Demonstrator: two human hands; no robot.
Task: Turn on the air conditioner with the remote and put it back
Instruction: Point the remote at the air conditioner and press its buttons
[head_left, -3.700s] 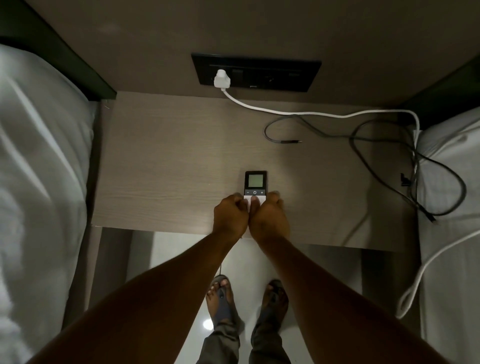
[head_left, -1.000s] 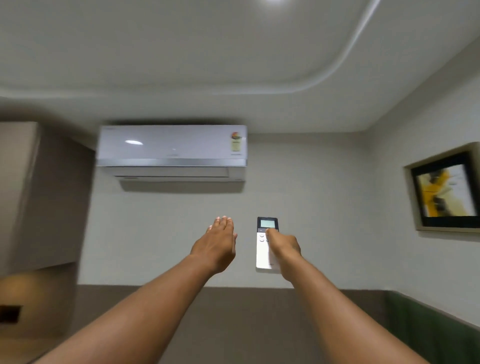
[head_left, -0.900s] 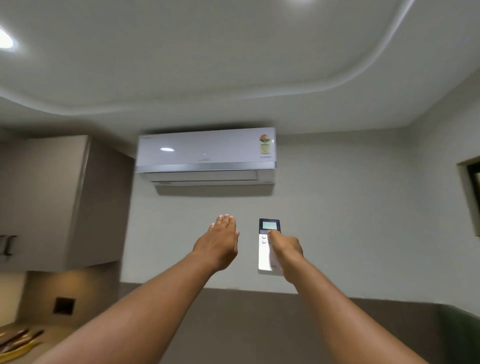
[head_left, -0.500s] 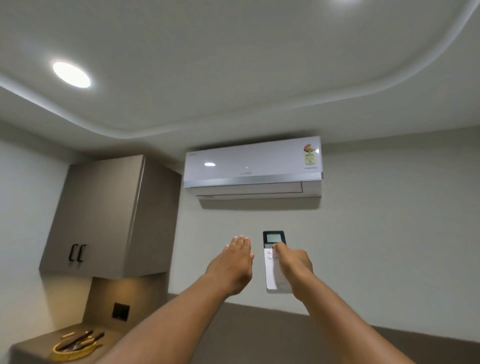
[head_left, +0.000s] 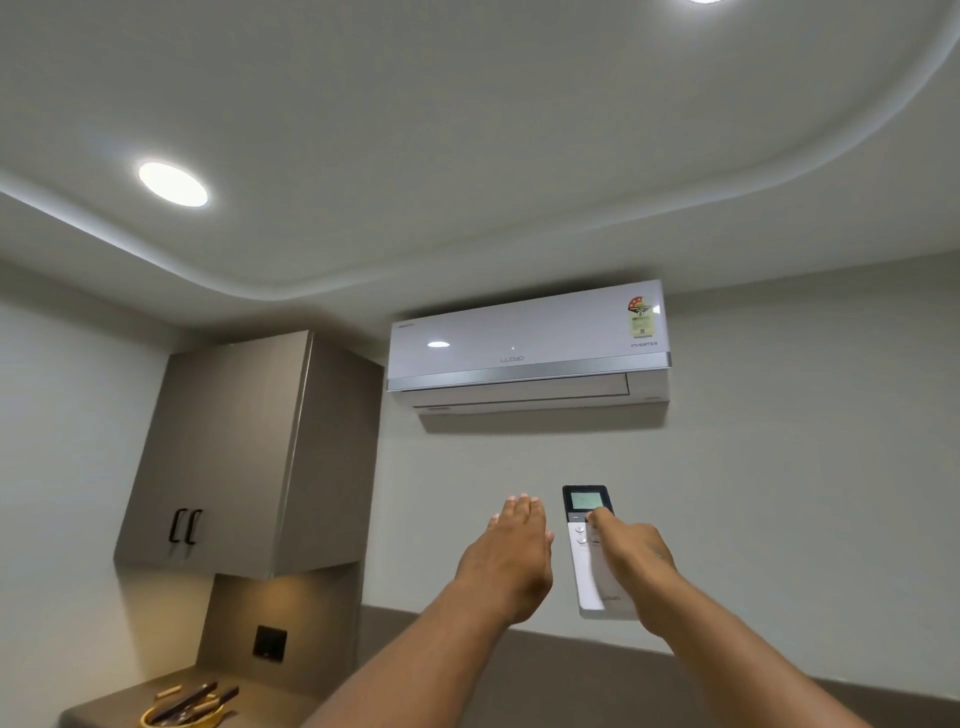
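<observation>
Right hand (head_left: 631, 558): closed around the remote, thumb laid up the front face, tip on the buttons just below the screen; arm stretched forward and up.
Remote (head_left: 589, 551): upright in the right hand, screen end on top, white lower body showing left of the palm — aimed up toward the AC.
Left hand (head_left: 511, 561): flat and open, fingers together and pointing up, palm away, holding nothing; just beside the remote on its left, a narrow gap between, not touching.
Counter (head_left: 104, 709): lower left corner, a yellow bowl (head_left: 179, 714) on it with dark utensils inside.
Socket (head_left: 269, 643): dark plate on the lit wall panel above the counter.
Cabinet (head_left: 234, 457): grey-brown wall unit at left, two black handles side by side on its doors.
AC (head_left: 527, 345): white unit high on the far wall, above the hands and the remote, flap shut or nearly so — cannot tell; rating sticker at its right end.
Ceiling light (head_left: 173, 183): round, lit, upper left.
</observation>
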